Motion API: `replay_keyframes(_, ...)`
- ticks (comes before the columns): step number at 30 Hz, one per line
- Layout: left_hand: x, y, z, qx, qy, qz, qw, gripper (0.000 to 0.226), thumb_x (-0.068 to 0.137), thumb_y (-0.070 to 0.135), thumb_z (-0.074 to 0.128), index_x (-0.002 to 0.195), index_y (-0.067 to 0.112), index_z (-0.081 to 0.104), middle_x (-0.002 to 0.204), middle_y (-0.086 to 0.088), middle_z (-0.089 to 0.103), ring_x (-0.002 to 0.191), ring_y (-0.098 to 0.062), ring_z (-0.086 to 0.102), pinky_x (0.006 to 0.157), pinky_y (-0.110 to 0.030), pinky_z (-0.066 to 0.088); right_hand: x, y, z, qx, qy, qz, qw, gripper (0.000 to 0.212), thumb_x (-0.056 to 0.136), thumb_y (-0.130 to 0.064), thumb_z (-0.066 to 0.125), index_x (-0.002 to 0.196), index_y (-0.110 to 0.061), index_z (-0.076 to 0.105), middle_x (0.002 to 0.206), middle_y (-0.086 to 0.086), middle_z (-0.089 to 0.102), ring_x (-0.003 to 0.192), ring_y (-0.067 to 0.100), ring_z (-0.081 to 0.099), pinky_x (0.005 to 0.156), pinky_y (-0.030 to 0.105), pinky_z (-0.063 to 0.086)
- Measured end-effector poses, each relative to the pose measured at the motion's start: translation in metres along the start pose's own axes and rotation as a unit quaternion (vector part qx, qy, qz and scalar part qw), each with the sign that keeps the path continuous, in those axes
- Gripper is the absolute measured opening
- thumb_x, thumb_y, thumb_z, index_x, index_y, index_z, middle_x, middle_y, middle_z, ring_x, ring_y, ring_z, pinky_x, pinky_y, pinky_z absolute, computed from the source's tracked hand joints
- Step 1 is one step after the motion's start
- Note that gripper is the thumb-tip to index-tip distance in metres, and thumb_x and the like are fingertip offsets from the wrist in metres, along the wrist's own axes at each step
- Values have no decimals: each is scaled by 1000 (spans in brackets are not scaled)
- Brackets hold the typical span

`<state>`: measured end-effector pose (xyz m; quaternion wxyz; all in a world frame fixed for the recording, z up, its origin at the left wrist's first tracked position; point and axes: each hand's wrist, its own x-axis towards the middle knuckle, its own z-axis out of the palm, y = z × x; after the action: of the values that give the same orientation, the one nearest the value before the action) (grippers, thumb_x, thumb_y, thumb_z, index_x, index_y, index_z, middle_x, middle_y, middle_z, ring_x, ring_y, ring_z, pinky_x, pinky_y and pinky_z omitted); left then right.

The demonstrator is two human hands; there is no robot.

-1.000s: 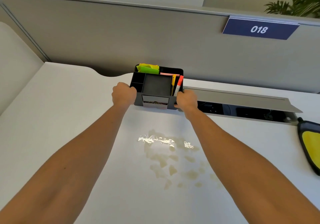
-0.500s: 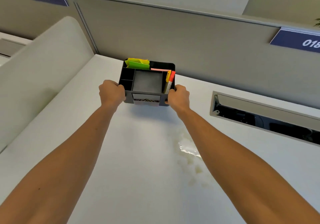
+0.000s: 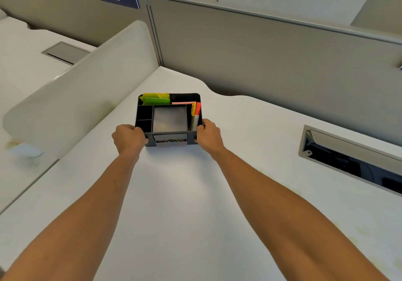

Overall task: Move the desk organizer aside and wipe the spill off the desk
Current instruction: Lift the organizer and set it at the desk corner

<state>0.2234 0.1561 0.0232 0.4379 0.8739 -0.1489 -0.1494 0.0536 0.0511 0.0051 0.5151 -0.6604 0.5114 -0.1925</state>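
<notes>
Organizer (image 3: 169, 118) carried clear, frame centre.
Left hand (image 3: 128, 138) and right hand (image 3: 208, 136) clamp opposite sides, keeping it level above the surface (image 3: 185, 193).

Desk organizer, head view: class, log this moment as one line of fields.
stage: moving organizer aside | left hand: grips desk organizer left side | right hand: grips right side | spill: not in view | wiping: not yet done

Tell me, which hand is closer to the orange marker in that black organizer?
The right hand. It grips the desk organizer on the side where the orange marker stands, just beside it. The left hand holds the opposite side, across the organizer's width from the marker.
</notes>
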Motion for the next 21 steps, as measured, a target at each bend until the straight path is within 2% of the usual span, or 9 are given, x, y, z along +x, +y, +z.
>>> replay_keyframes(4,0,-4,2,-7,14,-35,999,29,85,-6,47,58,2,53,75,-22,70,68,-31,71,50,-28,48,-6,10,-1,-26,-13,-22,999,41,106,-32,33,120,-2,57,117,16,63,106,30,58,91,42,47)
replay_keyframes(7,2,-3,8,-15,16,-53,998,30,86,-4,49,58,3,51,78,-23,71,70,-30,71,59,-34,55,-12,15,-7,-37,-19,-22,999,51,105,-40,34,135,-3,49,134,16,58,111,24,52,94,35,41)
replay_keyframes(9,5,-1,12,-13,19,-60,998,29,86,-3,51,58,4,51,81,-24,72,71,-30,70,56,-32,53,-24,22,-12,-27,-14,-24,999,53,104,-40,38,143,-5,43,144,14,51,124,24,51,100,30,37)
replay_keyframes(11,10,2,16,-13,23,-69,997,27,86,-3,54,59,4,51,85,-24,72,72,-29,68,50,-28,47,-46,34,-15,-1,-10,-25,1000,51,103,-36,45,147,-9,41,149,10,48,134,22,47,99,18,33)
replay_keyframes(14,19,7,23,9,46,-74,996,29,83,-2,60,59,4,47,90,-24,72,69,-29,64,44,-27,39,-92,62,-22,34,1,-15,999,44,101,-29,51,142,-15,47,146,3,52,126,11,51,89,3,33)
replay_keyframes(17,26,12,29,27,46,-76,996,30,84,0,61,61,7,44,96,-24,72,81,-35,69,45,-28,40,-143,94,-33,58,24,2,998,38,99,-27,56,136,-21,53,139,-2,57,117,4,54,85,-3,36)
replay_keyframes(19,29,18,31,39,36,-81,995,17,85,2,62,72,3,51,105,-25,70,90,-37,69,52,-32,45,-177,114,-41,42,31,18,999,37,98,-31,56,135,-27,54,136,-11,57,116,-1,54,87,-2,36)
replay_keyframes(20,29,20,32,46,39,-87,994,11,84,3,65,86,0,55,113,-25,67,96,-37,68,59,-33,46,-192,124,-47,33,34,27,999,37,98,-33,56,134,-31,54,134,-16,56,115,-4,52,87,-2,35)
replay_keyframes(21,28,22,35,52,45,-96,993,25,83,6,69,102,-3,56,121,-24,63,102,-37,66,65,-33,46,-208,133,-55,29,40,36,998,36,97,-35,56,134,-35,53,133,-20,55,114,-7,52,87,-2,35)
